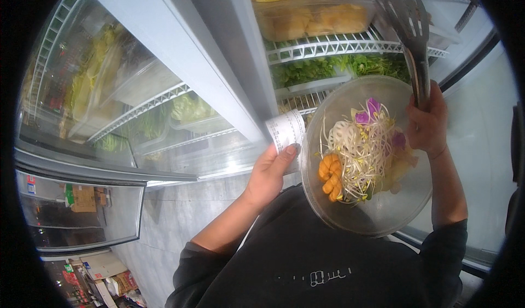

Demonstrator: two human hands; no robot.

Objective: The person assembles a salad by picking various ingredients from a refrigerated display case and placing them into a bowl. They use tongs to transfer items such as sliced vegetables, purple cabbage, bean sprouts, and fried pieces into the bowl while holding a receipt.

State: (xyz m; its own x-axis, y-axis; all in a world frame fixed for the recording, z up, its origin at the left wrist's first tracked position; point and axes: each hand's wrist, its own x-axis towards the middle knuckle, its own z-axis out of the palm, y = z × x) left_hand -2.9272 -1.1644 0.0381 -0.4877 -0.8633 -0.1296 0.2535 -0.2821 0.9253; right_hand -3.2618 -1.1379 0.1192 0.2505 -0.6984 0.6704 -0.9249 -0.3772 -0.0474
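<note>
My left hand (268, 174) pinches a white printed paper slip (286, 130) under its thumb, right beside the bowl's left rim. A clear round plastic bowl (372, 223) tilts in front of my chest; what bears its weight is partly hidden. Inside lie bean sprouts (363, 163), pale lotus root slices (343, 135), purple cabbage pieces (373, 106), orange-brown twisted fried dough (330, 176) and thin pale yellowish slices (402, 166). At the bowl's right rim, my right hand (430, 123) is closed around metal tongs (416, 45) with slotted heads pointing up.
Ahead stands an open fridge with white wire shelves (339, 46). A clear tub of yellow slices (311, 21) and leafy greens (311, 71) sit on them. Left, a glass door (131, 89) covers more vegetables. An open glass door (481, 144) is at right; boxes (104, 264) stand lower left.
</note>
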